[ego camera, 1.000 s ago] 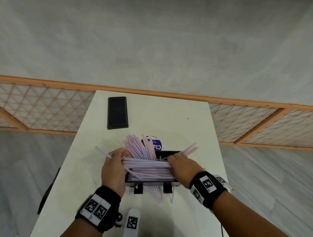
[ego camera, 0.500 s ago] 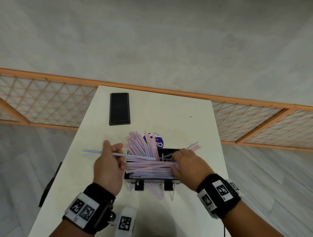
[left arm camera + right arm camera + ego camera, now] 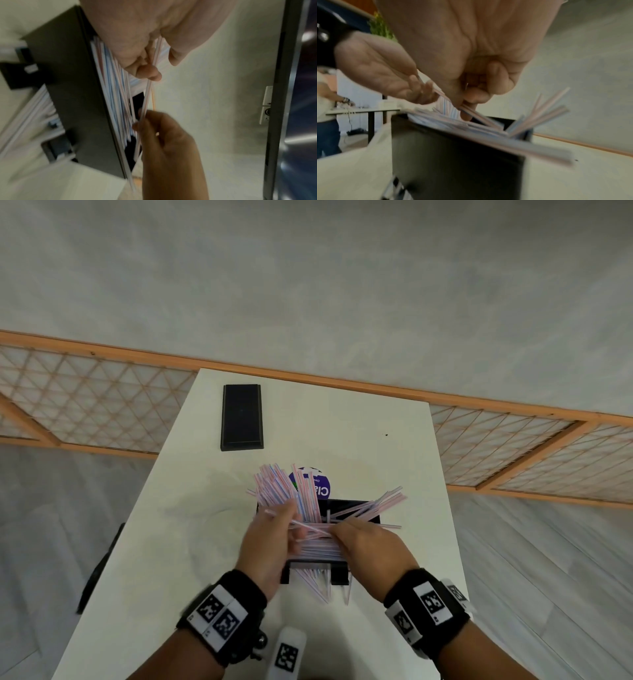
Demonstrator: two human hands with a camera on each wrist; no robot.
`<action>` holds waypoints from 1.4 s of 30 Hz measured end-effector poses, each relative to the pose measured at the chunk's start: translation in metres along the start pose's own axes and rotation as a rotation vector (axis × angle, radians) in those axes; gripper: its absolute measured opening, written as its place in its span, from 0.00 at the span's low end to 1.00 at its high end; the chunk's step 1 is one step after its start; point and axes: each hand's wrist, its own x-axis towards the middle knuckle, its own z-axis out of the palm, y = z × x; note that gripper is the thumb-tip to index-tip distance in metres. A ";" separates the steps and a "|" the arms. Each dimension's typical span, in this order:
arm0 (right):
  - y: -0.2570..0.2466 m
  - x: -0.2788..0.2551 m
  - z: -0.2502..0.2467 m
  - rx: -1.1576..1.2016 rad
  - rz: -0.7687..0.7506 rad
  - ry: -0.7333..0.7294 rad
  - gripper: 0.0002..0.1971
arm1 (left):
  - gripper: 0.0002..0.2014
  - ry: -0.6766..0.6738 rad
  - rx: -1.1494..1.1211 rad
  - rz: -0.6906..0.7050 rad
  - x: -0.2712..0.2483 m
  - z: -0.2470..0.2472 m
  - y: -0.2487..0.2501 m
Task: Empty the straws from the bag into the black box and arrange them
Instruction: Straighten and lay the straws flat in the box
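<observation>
left hand (image 3: 274, 537) and right hand (image 3: 368, 542) each pinch an end of one straw (image 3: 310, 527) over the box (image 3: 356, 508), where straws (image 3: 318, 547) pile unevenly, some fanning toward 11 and 2 o'clock; a careless push may tip these onto the table (image 3: 171, 525).

1. We see thin striped straws (image 3: 274, 487), which look like smooth plastic.
2. We see the black box (image 3: 453, 162) with a matt surface.
3. The white table (image 3: 342, 422) looks smooth and matt.
</observation>
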 end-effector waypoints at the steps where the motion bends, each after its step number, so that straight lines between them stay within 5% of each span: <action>1: 0.004 -0.001 0.003 0.002 0.007 0.010 0.12 | 0.11 0.030 0.042 0.053 0.005 -0.010 0.004; 6: 0.007 -0.012 0.009 0.192 0.042 0.223 0.14 | 0.17 0.190 0.095 0.168 0.018 -0.045 0.027; 9: 0.012 -0.023 0.007 0.340 0.244 0.462 0.12 | 0.15 0.220 0.343 0.311 0.015 -0.044 0.031; 14: 0.036 -0.029 0.010 0.628 0.709 0.574 0.30 | 0.10 -0.160 0.849 0.667 0.000 -0.019 0.014; 18: 0.052 -0.012 0.014 0.886 0.865 0.403 0.35 | 0.28 -0.498 1.290 0.764 0.006 0.001 -0.006; 23: 0.058 0.017 0.007 1.175 0.764 0.353 0.17 | 0.27 -0.579 1.635 0.727 0.014 0.011 -0.022; 27: 0.056 0.024 -0.001 1.075 0.611 0.392 0.06 | 0.25 -0.601 1.661 0.765 0.012 0.012 -0.021; 33: 0.040 0.033 0.006 0.900 0.553 0.291 0.18 | 0.24 -0.632 1.616 0.799 0.014 0.008 -0.025; 38: 0.019 0.045 0.012 0.782 0.498 0.238 0.07 | 0.23 -0.642 1.592 0.827 0.012 0.008 -0.023; 42: 0.011 0.056 0.023 0.783 0.498 0.199 0.09 | 0.23 -0.669 1.556 0.825 0.013 0.006 -0.025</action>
